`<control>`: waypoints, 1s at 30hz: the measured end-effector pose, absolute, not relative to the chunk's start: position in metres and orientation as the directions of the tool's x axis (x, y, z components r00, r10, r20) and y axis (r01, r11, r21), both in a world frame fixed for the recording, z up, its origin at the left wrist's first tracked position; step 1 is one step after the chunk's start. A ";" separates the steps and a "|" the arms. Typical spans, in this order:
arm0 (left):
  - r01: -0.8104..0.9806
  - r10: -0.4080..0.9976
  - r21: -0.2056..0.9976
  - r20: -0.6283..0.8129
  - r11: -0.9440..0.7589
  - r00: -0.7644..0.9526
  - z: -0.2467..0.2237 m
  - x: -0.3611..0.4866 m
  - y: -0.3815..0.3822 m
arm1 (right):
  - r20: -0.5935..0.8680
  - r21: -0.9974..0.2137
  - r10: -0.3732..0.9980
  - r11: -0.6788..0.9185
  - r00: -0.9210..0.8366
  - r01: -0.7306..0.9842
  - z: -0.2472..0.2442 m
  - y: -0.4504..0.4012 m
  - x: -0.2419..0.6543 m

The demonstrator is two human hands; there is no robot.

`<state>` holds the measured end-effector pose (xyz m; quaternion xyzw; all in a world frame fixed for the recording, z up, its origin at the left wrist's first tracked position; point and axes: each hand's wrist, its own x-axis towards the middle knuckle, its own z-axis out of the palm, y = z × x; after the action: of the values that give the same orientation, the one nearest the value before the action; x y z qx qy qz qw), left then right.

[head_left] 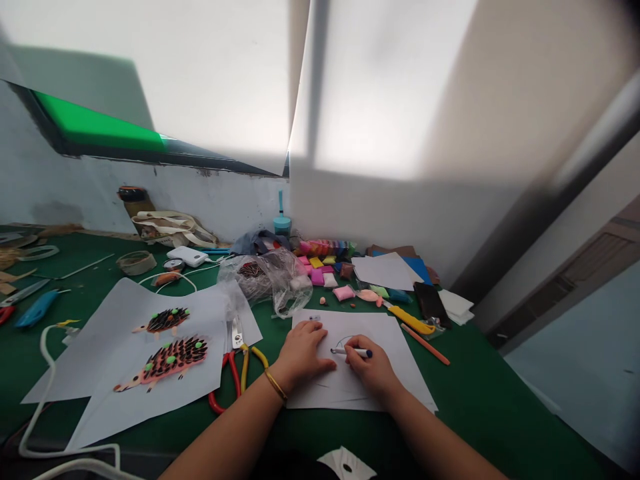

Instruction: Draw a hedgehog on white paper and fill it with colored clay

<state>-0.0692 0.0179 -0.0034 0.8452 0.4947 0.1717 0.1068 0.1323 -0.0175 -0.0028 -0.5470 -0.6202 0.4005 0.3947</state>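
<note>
We see the right hand pinching a pen that lies across a white sheet near the table's near edge. The left hand presses flat on the sheet, fingers loosely together, just beside the pen. To the left lie pliers and two paper hedgehogs.

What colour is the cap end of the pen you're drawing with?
Dark blue, on a white pen held in the right hand; the head view shows it.
</note>
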 end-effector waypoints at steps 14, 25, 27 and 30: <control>0.801 0.874 0.348 0.191 -0.486 0.447 -0.004 -0.069 0.018 | 0.060 -0.924 0.994 0.091 -0.095 0.372 -0.002 -0.018 0.133; 0.802 0.875 0.349 0.185 -0.485 0.448 -0.002 -0.069 0.017 | 0.065 -0.921 0.995 0.091 -0.081 0.379 0.006 -0.020 0.133; 0.801 0.875 0.353 0.180 -0.484 0.450 -0.001 -0.069 0.017 | 0.057 -0.934 0.996 0.077 -0.067 0.349 0.006 -0.020 0.132; 0.801 0.877 0.358 0.172 -0.480 0.449 0.000 -0.069 0.016 | 0.028 -0.944 0.998 0.046 -0.061 0.327 0.007 -0.020 0.132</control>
<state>-0.0692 0.0162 -0.0003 0.8435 0.4973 0.1686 0.1131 0.1318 -0.0204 0.0068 -0.5527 -0.5993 0.4141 0.4049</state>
